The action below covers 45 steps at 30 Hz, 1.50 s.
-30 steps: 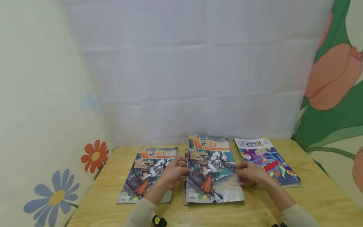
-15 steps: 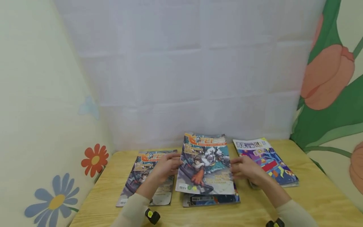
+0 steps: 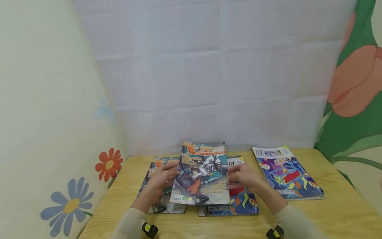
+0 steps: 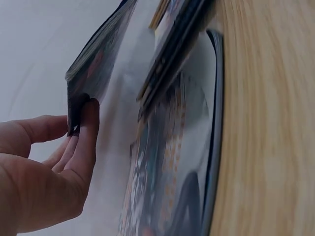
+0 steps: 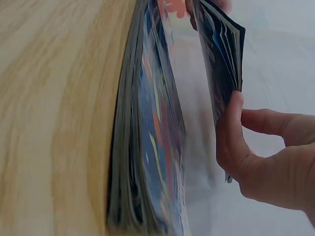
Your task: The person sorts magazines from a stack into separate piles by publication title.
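Note:
Both hands hold one magazine (image 3: pixel 203 176) with an orange-lettered title and an armoured figure on its cover. My left hand (image 3: pixel 162 177) pinches its left edge and my right hand (image 3: pixel 243 176) its right edge. In the left wrist view the thumb and fingers of the left hand (image 4: pixel 59 162) grip the magazine (image 4: pixel 98 59) above the table. The right wrist view has the right hand (image 5: pixel 266 152) pinching the other side. Beneath it, a matching magazine (image 3: pixel 174 207) lies at left, and a purple-blue magazine stack (image 3: pixel 247 202) in the middle, each partly covered.
Another purple-blue magazine pile (image 3: pixel 287 174) lies on the right of the wooden table (image 3: pixel 334 212). A white cloth (image 3: pixel 215 83) hangs behind the table. Flower-painted walls (image 3: pixel 71 205) stand on both sides.
The held magazine has been raised off the middle stack and carried left, uncovering the purple-blue cover there. It now overlaps the left magazine. Both hands moved left along with it.

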{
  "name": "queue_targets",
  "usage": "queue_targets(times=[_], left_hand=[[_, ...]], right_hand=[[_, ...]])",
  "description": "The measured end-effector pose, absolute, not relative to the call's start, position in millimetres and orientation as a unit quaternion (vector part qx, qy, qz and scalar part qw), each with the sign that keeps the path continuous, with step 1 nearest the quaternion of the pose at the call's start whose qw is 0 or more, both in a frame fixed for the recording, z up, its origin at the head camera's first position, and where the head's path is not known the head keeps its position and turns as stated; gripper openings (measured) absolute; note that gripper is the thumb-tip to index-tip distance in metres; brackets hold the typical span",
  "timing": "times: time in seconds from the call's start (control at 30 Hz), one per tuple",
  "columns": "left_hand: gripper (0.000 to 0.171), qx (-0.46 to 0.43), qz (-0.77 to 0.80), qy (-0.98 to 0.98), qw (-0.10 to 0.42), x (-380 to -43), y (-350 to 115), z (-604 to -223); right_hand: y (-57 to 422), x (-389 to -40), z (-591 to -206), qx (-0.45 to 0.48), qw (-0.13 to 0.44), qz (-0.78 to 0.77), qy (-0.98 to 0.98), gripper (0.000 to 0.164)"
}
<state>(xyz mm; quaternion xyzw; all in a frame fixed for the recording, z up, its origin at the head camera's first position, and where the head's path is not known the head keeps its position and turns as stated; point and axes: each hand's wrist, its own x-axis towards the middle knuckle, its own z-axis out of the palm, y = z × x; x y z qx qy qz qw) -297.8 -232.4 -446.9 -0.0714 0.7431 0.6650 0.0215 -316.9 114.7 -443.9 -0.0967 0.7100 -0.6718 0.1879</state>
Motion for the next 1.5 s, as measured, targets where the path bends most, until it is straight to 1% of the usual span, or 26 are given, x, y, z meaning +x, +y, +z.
queue_targets(times=[0.2, 0.53, 0.67, 0.9, 1.03, 1.23, 1.5], left_hand=[[0.049, -0.085, 0.649, 0.756, -0.011, -297, -255, -453], [0.046, -0.114, 0.620, 0.775, -0.046, -291, -294, -464], [0.049, -0.125, 0.604, 0.786, -0.046, -288, -309, -468], [0.050, -0.149, 0.584, 0.797, -0.034, -286, -332, -467], [0.051, -0.161, 0.569, 0.806, -0.024, -287, -342, -466], [0.048, -0.170, 0.536, 0.827, -0.034, -289, -349, -464], [0.046, -0.178, 0.486, 0.854, -0.056, -292, -352, -461]], right_hand=[[90, -317, -449, -0.110, 0.222, -0.676, 0.694, 0.048], [46, -315, -449, -0.103, 0.252, -0.691, 0.670, 0.045], [26, -313, -451, -0.102, 0.257, -0.692, 0.667, 0.043], [-2, -312, -458, -0.104, 0.245, -0.693, 0.670, 0.035], [-16, -314, -462, -0.094, 0.245, -0.692, 0.672, 0.036], [-33, -318, -467, -0.077, 0.255, -0.695, 0.668, 0.039], [-45, -320, -469, -0.071, 0.267, -0.695, 0.664, 0.031]])
